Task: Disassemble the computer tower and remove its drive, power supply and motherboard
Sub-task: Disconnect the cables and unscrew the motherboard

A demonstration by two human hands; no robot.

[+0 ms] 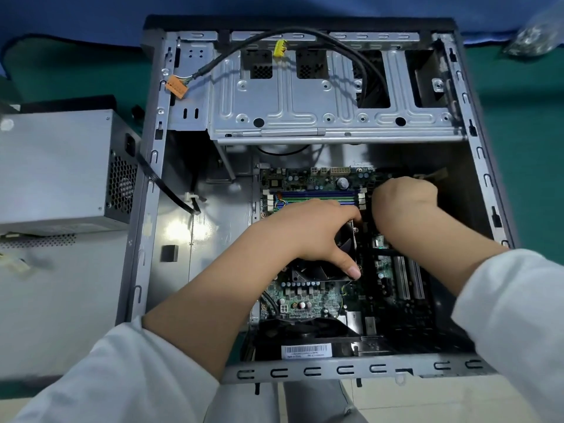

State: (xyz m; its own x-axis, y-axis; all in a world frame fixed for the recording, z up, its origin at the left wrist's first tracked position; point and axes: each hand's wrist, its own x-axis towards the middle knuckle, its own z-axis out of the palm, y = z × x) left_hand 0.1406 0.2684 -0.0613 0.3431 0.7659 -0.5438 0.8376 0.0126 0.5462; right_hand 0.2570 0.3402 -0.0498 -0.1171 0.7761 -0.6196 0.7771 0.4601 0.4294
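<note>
Open stamped-steel tower case fills frame centre. Green, densely populated motherboard sits in its lower middle. Left hand lies on the black square cooler fan, fingers spread over its edges. Right hand is curled at the board's upper right edge; contents can't be told. Boxy grey power supply with honeycomb vent sits out at left.

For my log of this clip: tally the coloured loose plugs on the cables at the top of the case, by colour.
Yellow plug: 1
Orange plug: 1
Total: 2
</note>
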